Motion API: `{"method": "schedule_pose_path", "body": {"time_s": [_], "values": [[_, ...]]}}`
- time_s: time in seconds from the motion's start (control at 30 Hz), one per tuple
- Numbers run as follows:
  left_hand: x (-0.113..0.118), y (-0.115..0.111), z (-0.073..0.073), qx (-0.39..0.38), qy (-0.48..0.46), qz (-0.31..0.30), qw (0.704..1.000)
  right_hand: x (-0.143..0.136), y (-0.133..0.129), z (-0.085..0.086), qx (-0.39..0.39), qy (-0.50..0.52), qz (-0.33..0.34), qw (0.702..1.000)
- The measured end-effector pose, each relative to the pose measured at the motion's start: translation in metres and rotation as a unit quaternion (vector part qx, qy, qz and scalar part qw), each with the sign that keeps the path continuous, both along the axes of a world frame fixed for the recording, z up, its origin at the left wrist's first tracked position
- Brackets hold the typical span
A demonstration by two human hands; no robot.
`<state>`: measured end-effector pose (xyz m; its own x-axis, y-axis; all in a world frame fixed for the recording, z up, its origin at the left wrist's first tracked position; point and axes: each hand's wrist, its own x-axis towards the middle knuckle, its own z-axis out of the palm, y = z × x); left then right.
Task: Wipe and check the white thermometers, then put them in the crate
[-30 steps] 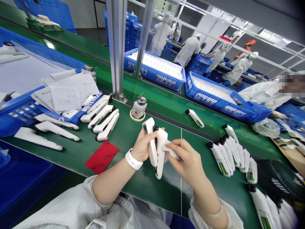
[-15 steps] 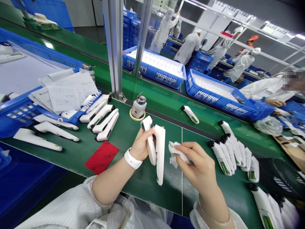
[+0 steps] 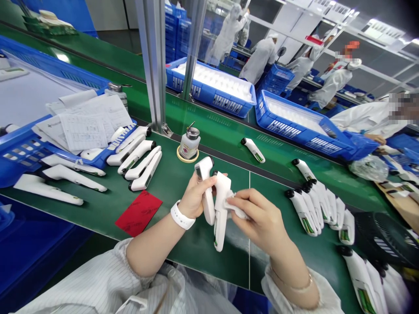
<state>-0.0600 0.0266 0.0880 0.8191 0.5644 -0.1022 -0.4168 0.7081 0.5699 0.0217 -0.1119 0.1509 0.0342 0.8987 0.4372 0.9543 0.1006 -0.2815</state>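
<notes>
Above the desk's near edge (image 3: pixel 196 257), the left hand's (image 3: pixel 193 198) grip closes around two white devices (image 3: pixel 221 213), likely light, stiff and smooth, best held by their handles; the right hand (image 3: pixel 262 218) pinches a soft white cloth (image 3: pixel 237 207) against one. Beyond, toward the far edge, stands a bottle (image 3: pixel 190 144).

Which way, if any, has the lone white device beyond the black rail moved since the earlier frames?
Yes, it has moved: the lone white device has shifted left, closer to the nearer metal post.
</notes>
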Motion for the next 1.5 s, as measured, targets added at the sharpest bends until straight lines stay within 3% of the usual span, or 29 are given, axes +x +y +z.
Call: {"method": "schedule_pose_path", "body": {"time_s": [0.07, 0.23, 0.37, 0.43, 0.5, 0.63, 0.67, 0.77, 0.83, 0.9, 1.03, 1.13, 1.27, 1.5], "values": [[0.0, 0.0, 0.0, 0.003, 0.0, 0.002, 1.0, 0.0, 0.0, 0.0, 0.003, -0.001, 0.001, 1.0], [-0.001, 0.0, 0.001, 0.013, 0.006, -0.007, 1.0, -0.005, -0.009, 0.0, -0.1, 0.015, 0.061, 0.993], [-0.001, -0.002, 0.001, 0.017, -0.011, -0.016, 1.0, -0.001, -0.002, 0.001, 0.026, -0.038, 0.007, 0.999], [-0.001, -0.001, 0.0, 0.015, -0.017, -0.01, 1.0, -0.001, 0.001, 0.001, 0.047, -0.041, -0.006, 0.998], [-0.001, 0.0, 0.0, 0.011, -0.011, -0.004, 1.0, -0.005, -0.002, 0.001, 0.006, -0.018, 0.016, 1.0], [-0.001, 0.002, 0.001, 0.002, -0.001, -0.007, 1.0, -0.015, -0.021, 0.008, -0.185, 0.035, 0.106, 0.976], [-0.001, 0.002, 0.002, 0.004, 0.002, -0.007, 1.0, -0.015, -0.025, 0.011, -0.19, 0.044, 0.11, 0.975], [-0.002, 0.001, 0.003, 0.008, 0.009, -0.011, 1.0, -0.007, -0.021, 0.021, -0.046, 0.03, 0.03, 0.998], [-0.001, 0.0, 0.003, 0.001, 0.007, -0.015, 1.0, 0.0, -0.007, 0.023, 0.055, -0.002, -0.03, 0.998], [-0.001, 0.0, 0.003, -0.008, 0.003, -0.018, 1.0, 0.003, 0.011, 0.018, 0.088, -0.021, -0.041, 0.995], [0.0, 0.002, 0.003, -0.025, -0.009, -0.027, 0.999, -0.005, 0.037, -0.003, 0.065, -0.04, -0.009, 0.997], [0.0, 0.003, 0.002, -0.031, -0.005, -0.025, 0.999, -0.013, 0.034, -0.014, 0.02, -0.05, 0.004, 0.999], [-0.001, 0.001, 0.003, -0.034, 0.005, -0.02, 0.999, -0.015, 0.019, -0.016, -0.049, -0.043, 0.022, 0.998], [-0.001, 0.0, 0.002, 0.002, 0.01, -0.018, 1.0, -0.013, 0.02, -0.016, -0.024, -0.041, 0.001, 0.999]]}}
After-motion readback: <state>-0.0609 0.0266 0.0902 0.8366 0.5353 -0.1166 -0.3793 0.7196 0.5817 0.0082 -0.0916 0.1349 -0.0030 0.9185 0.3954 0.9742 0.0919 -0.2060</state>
